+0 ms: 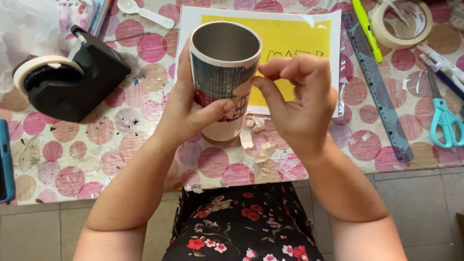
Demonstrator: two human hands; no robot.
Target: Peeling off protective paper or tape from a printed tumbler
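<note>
While the bench (pixel 145 159) with its pink-dotted cover carries a black tape dispenser (pixel 72 77) and a yellow sheet (pixel 295 36), the left hand (pixel 186 113) wraps around a metal cup (pixel 223 77) held upright above it. The right hand (pixel 302 104) pinches the cup's torn paper label (pixel 244 87) between thumb and fingertips. Small peeled scraps (pixel 256 140) lie on the bench just below the cup.

- Tape dispenser (pixel 72 77) sits on the tabletop (pixel 145 145), left of the left grip (pixel 186 108).
- Ruler (pixel 379 92) and scissors (pixel 444 121) lie right of the right grip (pixel 299 99).
</note>
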